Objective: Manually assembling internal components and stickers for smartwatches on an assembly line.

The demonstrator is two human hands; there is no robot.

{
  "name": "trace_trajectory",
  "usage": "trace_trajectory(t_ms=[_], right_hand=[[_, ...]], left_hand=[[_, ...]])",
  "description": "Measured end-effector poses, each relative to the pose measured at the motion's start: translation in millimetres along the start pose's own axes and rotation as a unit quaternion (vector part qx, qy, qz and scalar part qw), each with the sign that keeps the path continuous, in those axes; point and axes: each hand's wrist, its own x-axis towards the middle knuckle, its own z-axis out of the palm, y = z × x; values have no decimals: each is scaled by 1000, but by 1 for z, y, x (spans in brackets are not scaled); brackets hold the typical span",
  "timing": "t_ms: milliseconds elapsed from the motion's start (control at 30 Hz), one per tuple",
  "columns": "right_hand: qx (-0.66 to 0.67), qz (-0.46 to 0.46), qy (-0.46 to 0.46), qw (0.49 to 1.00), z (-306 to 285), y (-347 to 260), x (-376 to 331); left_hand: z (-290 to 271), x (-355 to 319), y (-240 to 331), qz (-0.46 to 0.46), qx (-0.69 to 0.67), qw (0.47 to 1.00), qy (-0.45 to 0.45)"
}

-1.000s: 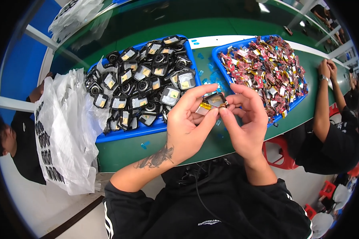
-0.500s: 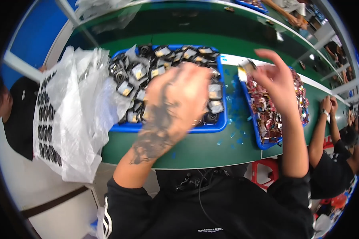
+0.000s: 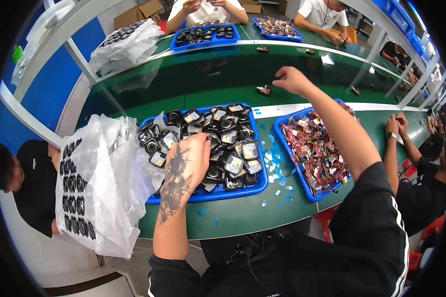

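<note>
Overall, a blue wall panel (image 3: pixel 54 84) stands at ten o'clock and a co-worker (image 3: pixel 204 14) sits at twelve, beyond a dark green belt (image 3: pixel 193 76). Nearer, a green bench (image 3: pixel 228 218) carries the blue watch-case tray (image 3: pixel 263 171) toward nine o'clock and the blue circuit-board tray (image 3: pixel 296 166) at three. Both are heaped, so a knocking sleeve could spill pieces over a rim; translucent plastic sheeting (image 3: pixel 119 198) at eight o'clock, crowding the first tray, might snag cases. The left hand (image 3: pixel 191 156) is over the black watch cases (image 3: pixel 234 163); its fingertips are hidden, so I cannot tell whether it grips one. The right hand (image 3: pixel 292 80), loosely curled with nothing visible in it, hovers over the belt toward one o'clock, near a small circuit board (image 3: pixel 264 90) that a low fingertip could push askew. Film scraps (image 3: pixel 269 168) between the trays could cling to parts.
</note>
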Motion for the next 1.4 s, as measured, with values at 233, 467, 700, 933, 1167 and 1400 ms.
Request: trace_trajectory(t_ms=[233,467,700,933,1167,1400], right_hand=[[218,-73,-154,961,-34,-91,-160],[158,-49,-13,986,-35,-66,-242],[15,-60,-19,998,-40,-33,-236],[43,-75,39,996,-34,-26,-236],[395,51,182,899,-44,-2,-240],[380,47,166,909,-40,-12,-251]], left_hand=[[22,-5,35,-69,-465,883,-7],[45,-18,66,-140,-746,641,-115],[42,-18,70,-185,-722,642,-180],[45,-24,65,-126,-732,637,-204],[49,-25,68,-55,-689,690,-215],[50,-26,68,-35,-640,744,-188]])
